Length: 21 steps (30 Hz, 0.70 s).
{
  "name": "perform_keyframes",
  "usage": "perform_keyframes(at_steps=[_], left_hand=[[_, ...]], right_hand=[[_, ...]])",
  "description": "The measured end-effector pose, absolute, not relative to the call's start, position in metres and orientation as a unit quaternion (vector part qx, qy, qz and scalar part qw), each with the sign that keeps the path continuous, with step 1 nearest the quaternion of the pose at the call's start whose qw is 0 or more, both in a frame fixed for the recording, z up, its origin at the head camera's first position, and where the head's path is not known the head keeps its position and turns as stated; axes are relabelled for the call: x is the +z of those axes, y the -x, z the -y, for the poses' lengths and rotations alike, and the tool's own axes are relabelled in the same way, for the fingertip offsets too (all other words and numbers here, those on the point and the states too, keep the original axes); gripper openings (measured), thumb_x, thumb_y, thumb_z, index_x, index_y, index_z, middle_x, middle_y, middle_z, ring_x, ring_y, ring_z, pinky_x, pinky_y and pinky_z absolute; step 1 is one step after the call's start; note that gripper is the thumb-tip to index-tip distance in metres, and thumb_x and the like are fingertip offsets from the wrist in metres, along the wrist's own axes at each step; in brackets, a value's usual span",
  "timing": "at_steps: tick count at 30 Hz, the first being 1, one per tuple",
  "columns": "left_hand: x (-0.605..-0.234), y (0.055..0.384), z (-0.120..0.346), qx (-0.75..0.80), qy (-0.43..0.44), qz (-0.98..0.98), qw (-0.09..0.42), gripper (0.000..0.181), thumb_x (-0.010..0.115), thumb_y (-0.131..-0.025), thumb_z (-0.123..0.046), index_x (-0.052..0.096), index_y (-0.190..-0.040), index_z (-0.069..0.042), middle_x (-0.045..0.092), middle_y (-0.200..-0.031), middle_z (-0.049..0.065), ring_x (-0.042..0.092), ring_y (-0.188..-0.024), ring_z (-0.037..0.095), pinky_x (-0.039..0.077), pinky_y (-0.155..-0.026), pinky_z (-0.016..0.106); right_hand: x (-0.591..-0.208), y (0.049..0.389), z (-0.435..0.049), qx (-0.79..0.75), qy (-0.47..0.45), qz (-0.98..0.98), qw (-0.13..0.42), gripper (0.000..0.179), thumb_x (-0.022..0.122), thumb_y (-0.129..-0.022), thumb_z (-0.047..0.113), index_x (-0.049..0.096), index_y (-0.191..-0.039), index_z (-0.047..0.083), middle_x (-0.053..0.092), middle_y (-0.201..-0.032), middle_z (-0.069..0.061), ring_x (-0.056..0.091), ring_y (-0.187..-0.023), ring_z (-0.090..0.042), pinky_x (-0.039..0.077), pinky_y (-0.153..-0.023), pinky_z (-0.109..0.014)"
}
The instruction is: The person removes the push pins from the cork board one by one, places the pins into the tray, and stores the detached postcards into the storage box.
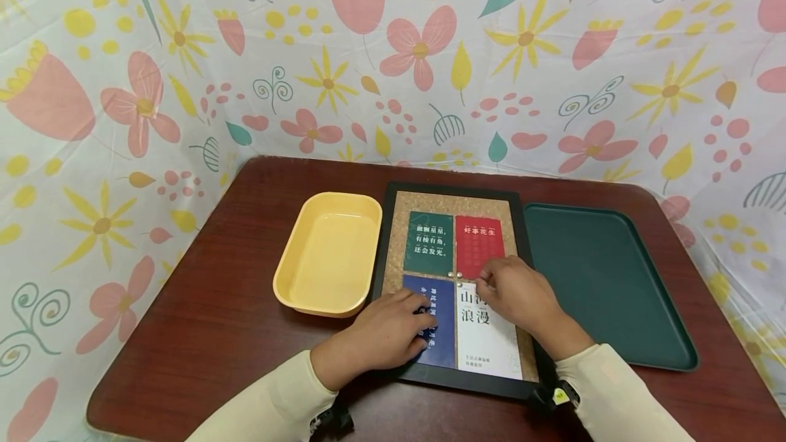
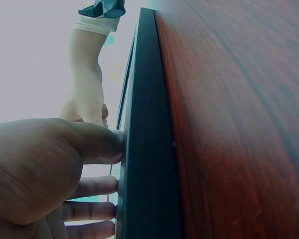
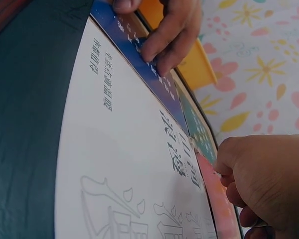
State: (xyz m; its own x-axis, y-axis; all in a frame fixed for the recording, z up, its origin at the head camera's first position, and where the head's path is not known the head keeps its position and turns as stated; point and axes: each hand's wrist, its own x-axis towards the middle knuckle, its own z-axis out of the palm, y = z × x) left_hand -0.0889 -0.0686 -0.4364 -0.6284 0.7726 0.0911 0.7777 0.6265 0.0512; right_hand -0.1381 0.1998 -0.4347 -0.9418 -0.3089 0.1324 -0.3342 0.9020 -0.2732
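Right hand [image 1: 516,292] pinches a thin pin [image 3: 215,173] over a framed cork board [image 1: 430,202]; left hand [image 1: 387,326] rests on the blue card [image 1: 446,319], grasping nothing.
We see the pin at the right fingertips, near where the red card [image 1: 475,247] meets the white card [image 1: 488,333]; its visible tip points at the board side, rest hidden by the fingers. Board's long axis runs away from us, far end slightly left; cards line up with it, green card [image 1: 430,241] far left. White card's text faces us, blue's runs sideways. Black frame [image 1: 467,382] sits just beside the yellow tray [image 1: 328,258] and dark green tray [image 1: 602,278], so room at its sides is tight; tabletop [image 1: 202,312] is widest left of the yellow tray.
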Motion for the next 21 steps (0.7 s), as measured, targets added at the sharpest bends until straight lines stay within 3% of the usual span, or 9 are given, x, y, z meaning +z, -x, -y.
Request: perform_keyframes(at_steps=[21], left_hand=[[-0.4363, 0.0882, 0.0686, -0.047, 0.431, 0.901, 0.028, 0.027, 0.071, -0.095, -0.034, 0.074, -0.121, -0.026, 0.063, -0.129, 0.000, 0.055, -0.116, 0.019, 0.047, -0.100, 0.035]], right_hand=[[-0.4352, 0.1374, -0.2086, 0.149, -0.161, 0.974, 0.053, 0.012, 0.074, -0.085, 0.021, 0.065, -0.081, 0.014, 0.050, -0.067, 0.006, 0.050, -0.074, -0.019, 0.042, -0.051, -0.030]])
